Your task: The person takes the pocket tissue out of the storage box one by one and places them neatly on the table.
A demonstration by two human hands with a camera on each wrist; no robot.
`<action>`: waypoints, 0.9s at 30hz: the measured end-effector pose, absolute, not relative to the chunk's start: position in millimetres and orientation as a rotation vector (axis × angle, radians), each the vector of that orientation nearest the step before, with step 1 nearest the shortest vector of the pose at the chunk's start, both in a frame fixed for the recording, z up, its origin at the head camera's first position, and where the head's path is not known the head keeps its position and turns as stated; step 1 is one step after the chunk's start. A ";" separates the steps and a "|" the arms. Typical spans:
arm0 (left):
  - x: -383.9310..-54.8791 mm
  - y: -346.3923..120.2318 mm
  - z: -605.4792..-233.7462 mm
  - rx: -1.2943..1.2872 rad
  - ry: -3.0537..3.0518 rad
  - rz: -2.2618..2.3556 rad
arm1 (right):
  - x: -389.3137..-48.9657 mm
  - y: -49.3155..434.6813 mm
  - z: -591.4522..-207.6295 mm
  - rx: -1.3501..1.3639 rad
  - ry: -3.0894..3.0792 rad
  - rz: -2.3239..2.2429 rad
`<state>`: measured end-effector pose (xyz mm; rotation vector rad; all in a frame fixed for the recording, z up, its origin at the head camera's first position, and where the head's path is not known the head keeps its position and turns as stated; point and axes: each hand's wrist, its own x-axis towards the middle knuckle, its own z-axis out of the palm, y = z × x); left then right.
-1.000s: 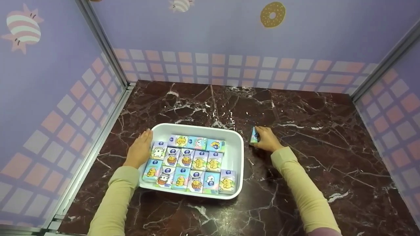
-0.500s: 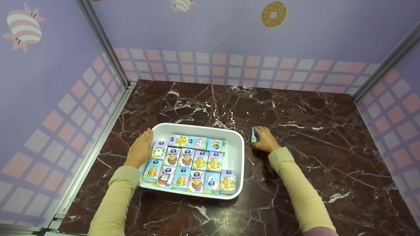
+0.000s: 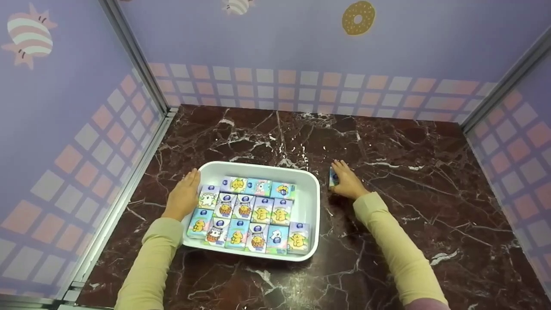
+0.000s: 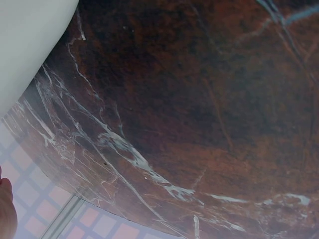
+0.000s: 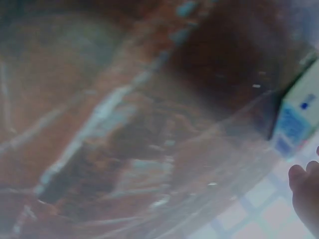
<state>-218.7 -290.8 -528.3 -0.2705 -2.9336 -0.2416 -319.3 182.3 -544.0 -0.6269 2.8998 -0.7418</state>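
A white tray holds several small cartoon-printed tissue packs, laid in rows. My left hand rests along the tray's left rim with its fingers straight. To the right of the tray, one blue tissue pack is on the table, partly covered by my right hand. That hand's fingers are extended over and beside the pack. The right wrist view shows the same tissue pack at the right edge, with a digit below it and a visible gap between them.
The dark red marble-patterned table carries small white specks behind the tray. Lilac panels with a checked border enclose the back and both sides. A metal channel runs along the left edge.
My right hand's fingers have straightened from their grip on the tissue pack, which now sits lower against the table. The left hand and tray have stayed put.
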 end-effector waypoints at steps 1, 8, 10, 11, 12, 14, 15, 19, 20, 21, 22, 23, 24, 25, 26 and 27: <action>-218.7 -290.7 -528.2 -0.269 -2.933 -0.242 | -318.6 180.6 -541.0 -0.636 2.904 -0.738; -217.4 -289.9 -526.8 -0.262 -2.955 -0.240 | -308.3 169.1 -525.9 -0.768 2.948 -0.752; -217.0 -289.7 -526.4 -0.264 -2.957 -0.236 | -303.4 165.8 -522.9 -0.807 2.971 -0.768; -217.0 -289.7 -526.1 -0.265 -2.953 -0.237 | -300.6 163.8 -521.5 -0.814 2.983 -0.782; -217.0 -289.7 -525.8 -0.266 -2.948 -0.237 | -297.8 161.7 -519.9 -0.828 2.996 -0.803; -217.1 -289.4 -525.4 -0.270 -2.933 -0.235 | -291.2 156.7 -516.5 -0.860 3.030 -0.850; -217.2 -289.5 -525.2 -0.275 -2.925 -0.231 | -288.0 153.9 -515.0 -0.887 3.054 -0.871; -217.8 -289.4 -525.0 -0.278 -2.917 -0.229 | -275.6 140.9 -509.1 -1.050 3.125 -0.949; -217.8 -289.4 -525.1 -0.278 -2.921 -0.228 | -272.5 137.8 -507.8 -1.099 3.131 -0.953; -217.8 -289.3 -524.9 -0.279 -2.926 -0.230 | -269.5 134.5 -506.7 -1.147 3.132 -0.952; -217.8 -289.2 -524.9 -0.275 -2.932 -0.234 | -266.2 131.6 -505.8 -1.189 3.126 -0.941; -217.6 -289.2 -524.8 -0.271 -2.938 -0.238 | -262.8 128.7 -504.9 -1.227 3.112 -0.926; -217.4 -289.1 -524.9 -0.271 -2.940 -0.238 | -259.3 126.0 -504.3 -1.257 3.098 -0.897; -217.4 -289.2 -525.1 -0.270 -2.941 -0.239 | -256.0 123.5 -504.0 -1.284 3.083 -0.862; -217.2 -289.3 -525.2 -0.270 -2.940 -0.240 | -252.4 121.2 -503.5 -1.300 3.065 -0.824; -217.0 -289.2 -525.4 -0.268 -2.940 -0.241 | -248.7 119.1 -503.0 -1.314 3.047 -0.783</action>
